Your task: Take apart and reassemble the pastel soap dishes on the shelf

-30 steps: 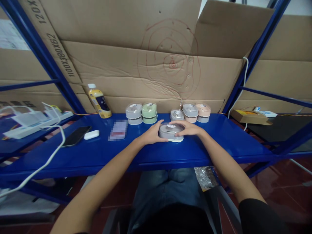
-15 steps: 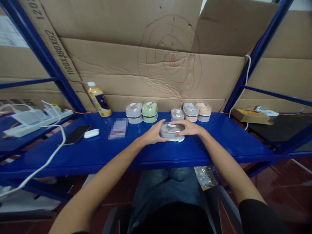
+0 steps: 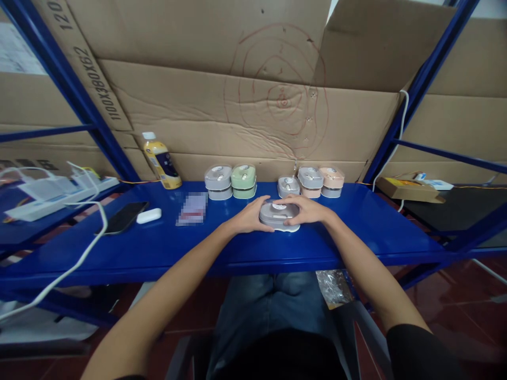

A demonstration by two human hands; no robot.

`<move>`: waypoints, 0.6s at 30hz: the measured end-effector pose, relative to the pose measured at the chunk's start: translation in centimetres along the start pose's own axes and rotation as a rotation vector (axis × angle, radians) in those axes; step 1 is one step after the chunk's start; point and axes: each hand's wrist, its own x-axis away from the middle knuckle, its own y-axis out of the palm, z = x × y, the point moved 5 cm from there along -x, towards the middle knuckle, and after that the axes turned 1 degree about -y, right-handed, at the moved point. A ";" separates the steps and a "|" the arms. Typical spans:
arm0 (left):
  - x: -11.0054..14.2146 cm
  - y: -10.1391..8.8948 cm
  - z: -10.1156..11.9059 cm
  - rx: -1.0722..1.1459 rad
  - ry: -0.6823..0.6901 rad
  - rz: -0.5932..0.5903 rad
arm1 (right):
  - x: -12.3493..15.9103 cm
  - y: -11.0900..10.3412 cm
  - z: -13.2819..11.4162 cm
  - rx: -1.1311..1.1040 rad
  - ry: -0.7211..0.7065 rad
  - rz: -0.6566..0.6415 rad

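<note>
A grey lunch box with a see-through lid lies on the blue table in front of me, a white rim showing along its lower front edge. My left hand is closed around its left side, fingers behind and thumb in front. From the right, my right hand grips the box, its thumb at the front and its fingers over the far edge. Just behind stands a smaller grey box. Next to that are a grey-topped stack and a peach-topped stack.
Grey boxes and green boxes stand stacked at the back. Leftward are a yellow bottle, a blurred packet, a white case, a phone and a white cable. Cardboard backs the blue table.
My right thumb has shifted slightly at the front of the lunch box. Both hands stay around the box, which remains in nearly the same place.
</note>
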 end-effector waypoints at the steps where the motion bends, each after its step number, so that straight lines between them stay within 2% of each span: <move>1: 0.0 0.0 -0.1 0.007 0.002 -0.003 | 0.0 0.0 -0.1 0.008 -0.003 -0.004; 9: -0.1 0.0 -0.4 0.067 0.005 -0.013 | 0.2 0.2 -0.4 0.059 -0.056 0.001; 18: 0.0 -0.1 -0.2 0.089 0.006 -0.030 | 0.3 0.3 -0.7 0.087 -0.042 -0.009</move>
